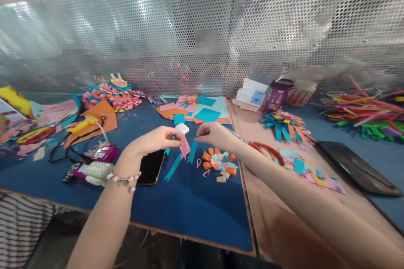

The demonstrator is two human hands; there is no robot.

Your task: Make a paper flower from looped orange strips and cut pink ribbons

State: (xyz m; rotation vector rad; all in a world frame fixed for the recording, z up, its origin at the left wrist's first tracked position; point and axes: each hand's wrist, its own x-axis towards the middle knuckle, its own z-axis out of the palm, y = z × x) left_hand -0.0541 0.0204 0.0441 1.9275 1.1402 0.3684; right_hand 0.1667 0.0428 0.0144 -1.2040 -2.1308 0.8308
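My left hand (166,139) is closed in a pinch on a pink paper strip (185,148) that hangs down with a notched lower end. Close on its right, the fingertips of my right hand (212,135) are pinched at the top of a teal paper strip (192,153). Another teal strip (173,168) lies on the blue table below. A white rounded case (182,128) sits just behind the left fingertips. In front of my right hand lies a ring of orange, teal and pink paper loops (219,162), with small pink loops (206,173) beside it.
A black phone (152,169) lies under my left wrist. Left stand a yellow glue gun (85,122) and paper scraps. Orange-handled scissors (268,151) rest under my right forearm. Behind are coloured paper sheets (208,114), a purple cup (277,94) and a perforated metal screen (176,21).
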